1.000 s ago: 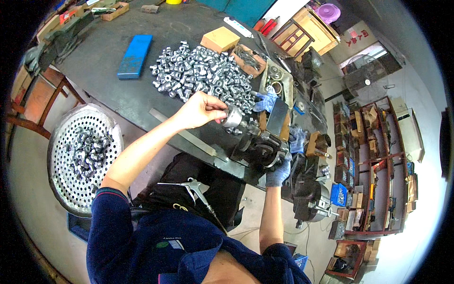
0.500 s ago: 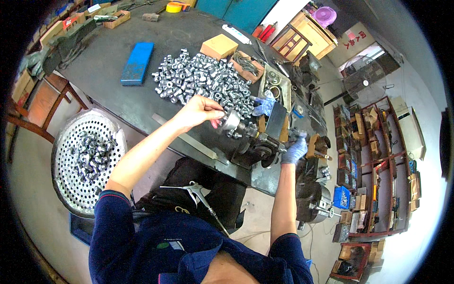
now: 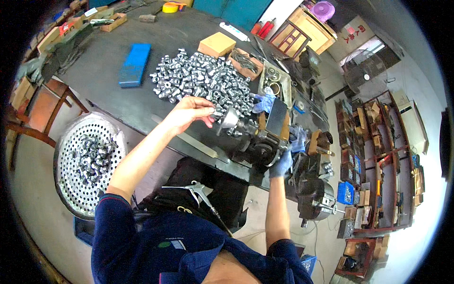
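Note:
My left hand [image 3: 191, 115], bare, pinches a small metal fitting [image 3: 217, 114] with thumb and fingers at the mouth of the silver chuck [image 3: 230, 118]. The chuck belongs to a small dark bench machine [image 3: 262, 146] near the table's front edge. At that machine's right end is my right hand [image 3: 281, 164], in a blue-grey glove, close to a round wheel [image 3: 257, 154]. Its fingers are blurred and partly hidden, so their grip does not show. Behind my left hand lies a large heap of shiny metal fittings [image 3: 201, 78].
A perforated metal bowl [image 3: 66, 142] with more fittings stands at left. On the dark table [image 3: 109, 102] lie a blue block [image 3: 135, 65], a yellow block [image 3: 216, 45] and a blue glove [image 3: 265, 101]. An air gun [image 3: 196, 189] lies across my lap. Shelves [image 3: 385, 175] stand at right.
My right hand has moved left and nearer to me, towards the machine's wheel. My left hand has shifted slightly left and stays at the chuck, where the fitting now shows.

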### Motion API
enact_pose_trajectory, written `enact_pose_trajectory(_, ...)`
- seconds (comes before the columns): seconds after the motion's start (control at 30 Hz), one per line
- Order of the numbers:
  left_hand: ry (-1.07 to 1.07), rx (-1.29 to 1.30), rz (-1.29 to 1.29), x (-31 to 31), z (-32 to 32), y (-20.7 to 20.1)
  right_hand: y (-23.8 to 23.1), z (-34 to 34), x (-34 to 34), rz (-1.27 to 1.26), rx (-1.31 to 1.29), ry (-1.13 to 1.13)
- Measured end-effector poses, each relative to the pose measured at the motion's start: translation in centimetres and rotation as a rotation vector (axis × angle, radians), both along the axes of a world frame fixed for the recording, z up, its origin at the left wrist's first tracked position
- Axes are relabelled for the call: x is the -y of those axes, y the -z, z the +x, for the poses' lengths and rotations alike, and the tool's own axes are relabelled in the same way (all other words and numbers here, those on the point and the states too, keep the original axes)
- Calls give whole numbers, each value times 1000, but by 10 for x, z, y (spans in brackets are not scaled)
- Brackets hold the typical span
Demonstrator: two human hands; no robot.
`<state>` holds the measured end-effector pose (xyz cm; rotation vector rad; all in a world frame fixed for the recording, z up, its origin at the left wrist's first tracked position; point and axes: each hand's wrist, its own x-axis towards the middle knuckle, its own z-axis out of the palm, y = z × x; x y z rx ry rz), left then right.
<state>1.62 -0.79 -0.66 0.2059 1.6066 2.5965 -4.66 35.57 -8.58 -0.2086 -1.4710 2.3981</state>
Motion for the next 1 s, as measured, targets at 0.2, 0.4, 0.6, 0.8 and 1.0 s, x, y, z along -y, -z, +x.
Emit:
enact_pose_trajectory(0.2,62,-49,321,25,34,2,-43,-71,-20,135,-153,162)
enact_pose_trajectory(0.4,1,-118,416,51,69,12,-94,22,-3,-93,-234,-101)
enact_pose_trajectory(0.6,-44,-125,340,63,80,19,-55,79,-12,4,-95,0)
enact_pose_trajectory(0.8,-414,24,-69,109,130,17,-5,51,-9,0,163,139)
enact_pose_trajectory(1.0,-821,287,-782,174,232,14,-5,47,-1,12,108,119)
